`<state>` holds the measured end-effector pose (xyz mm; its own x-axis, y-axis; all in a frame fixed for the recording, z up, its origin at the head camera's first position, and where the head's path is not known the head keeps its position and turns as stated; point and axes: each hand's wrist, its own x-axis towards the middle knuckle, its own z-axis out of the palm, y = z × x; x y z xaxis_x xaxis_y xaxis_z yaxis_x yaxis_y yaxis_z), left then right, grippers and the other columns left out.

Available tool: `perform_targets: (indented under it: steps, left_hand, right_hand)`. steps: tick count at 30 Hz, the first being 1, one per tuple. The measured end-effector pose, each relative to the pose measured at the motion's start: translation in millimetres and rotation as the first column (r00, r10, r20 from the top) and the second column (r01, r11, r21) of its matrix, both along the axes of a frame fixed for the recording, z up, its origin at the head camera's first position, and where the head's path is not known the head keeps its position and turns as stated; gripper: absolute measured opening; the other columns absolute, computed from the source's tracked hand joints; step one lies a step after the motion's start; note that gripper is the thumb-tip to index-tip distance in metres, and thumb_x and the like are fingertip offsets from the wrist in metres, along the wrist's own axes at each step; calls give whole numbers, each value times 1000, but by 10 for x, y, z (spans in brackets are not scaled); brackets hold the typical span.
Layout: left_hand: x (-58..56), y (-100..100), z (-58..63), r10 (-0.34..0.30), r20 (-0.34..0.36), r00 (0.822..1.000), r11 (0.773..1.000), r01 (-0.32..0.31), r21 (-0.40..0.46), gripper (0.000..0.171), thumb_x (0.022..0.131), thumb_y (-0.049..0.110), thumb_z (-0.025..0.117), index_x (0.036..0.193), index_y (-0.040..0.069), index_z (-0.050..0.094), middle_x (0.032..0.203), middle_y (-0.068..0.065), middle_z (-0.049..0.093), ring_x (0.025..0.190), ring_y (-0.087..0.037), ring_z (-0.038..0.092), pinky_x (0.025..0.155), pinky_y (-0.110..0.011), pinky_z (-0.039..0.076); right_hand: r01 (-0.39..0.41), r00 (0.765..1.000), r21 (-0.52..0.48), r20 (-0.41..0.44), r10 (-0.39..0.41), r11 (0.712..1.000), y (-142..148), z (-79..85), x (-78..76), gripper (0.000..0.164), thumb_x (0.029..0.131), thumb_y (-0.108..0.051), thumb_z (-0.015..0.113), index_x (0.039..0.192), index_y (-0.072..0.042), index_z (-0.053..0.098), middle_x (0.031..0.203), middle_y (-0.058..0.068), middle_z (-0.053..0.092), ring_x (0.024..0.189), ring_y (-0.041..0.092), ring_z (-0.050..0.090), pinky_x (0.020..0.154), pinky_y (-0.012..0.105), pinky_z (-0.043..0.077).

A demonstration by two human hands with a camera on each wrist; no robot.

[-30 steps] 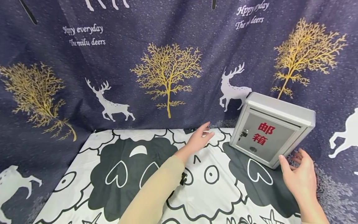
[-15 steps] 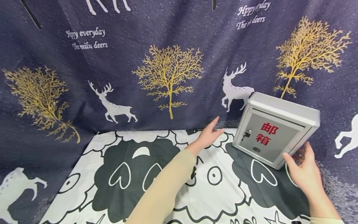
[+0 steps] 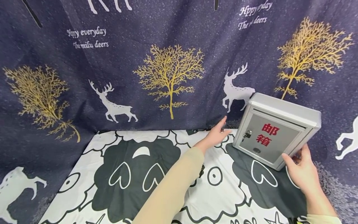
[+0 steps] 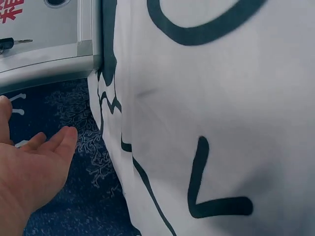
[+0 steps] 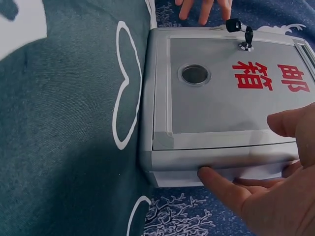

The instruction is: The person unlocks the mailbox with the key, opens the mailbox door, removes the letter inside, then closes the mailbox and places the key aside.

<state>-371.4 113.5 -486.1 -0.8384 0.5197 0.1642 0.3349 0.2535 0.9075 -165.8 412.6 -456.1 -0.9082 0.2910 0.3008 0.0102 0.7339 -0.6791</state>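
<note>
Mailbox (image 3: 277,130) flanked on both sides

At the right of the frame, the left hand (image 3: 215,136) has moved closer to it; its fingers are spread, just beside it, holding nothing. The right hand's (image 3: 303,171) fingers, loosely parted, touch the opposite side without gripping.
</note>
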Motion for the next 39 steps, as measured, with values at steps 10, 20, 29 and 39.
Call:
perform_targets:
  steps: [10, 20, 29, 39]
  left_hand:
    - [209, 139, 170, -49, -36, 998, 998, 47, -47, 76, 120, 30, 56, 181, 16, 14, 181, -15, 32, 161, -35, 42, 127, -29, 39]
    - [296, 247, 212, -63, -48, 997, 995, 59, -77, 73, 120, 33, 56, 181, 19, 19, 179, -10, 37, 157, -31, 48, 123, -25, 43]
    - [335, 351, 236, -75, -47, 996, 996, 73, -40, 69, 121, 30, 54, 180, 20, 21, 183, -3, 27, 156, -19, 48, 122, -21, 41]
    - [328, 395, 167, 66, -196, 978, 982, -99, -163, 60, 121, 37, 51, 178, 30, 34, 169, 4, 53, 147, -13, 58, 121, -28, 47]
  right_hand:
    - [-14, 1000, 33, 0, 14, 999, 38, -32, 10, 77, 116, -21, 57, 178, -12, 12, 145, 46, 53, 123, 70, 60, 73, 1, 32]
    - [-27, 999, 28, -36, 28, 999, 76, -112, -14, 76, 114, -16, 61, 176, -12, 18, 139, 45, 56, 98, 7, 73, 64, 2, 45]
    - [-22, 999, 11, -43, 22, 1000, 75, -118, -28, 70, 114, -13, 61, 173, -11, 25, 137, 41, 57, 93, -24, 47, 63, 3, 47]
    - [-4, 998, -18, -66, 3, 1000, 64, -148, -20, 55, 115, -15, 59, 164, -6, 35, 137, 40, 58, 91, -31, 37, 63, 3, 48]
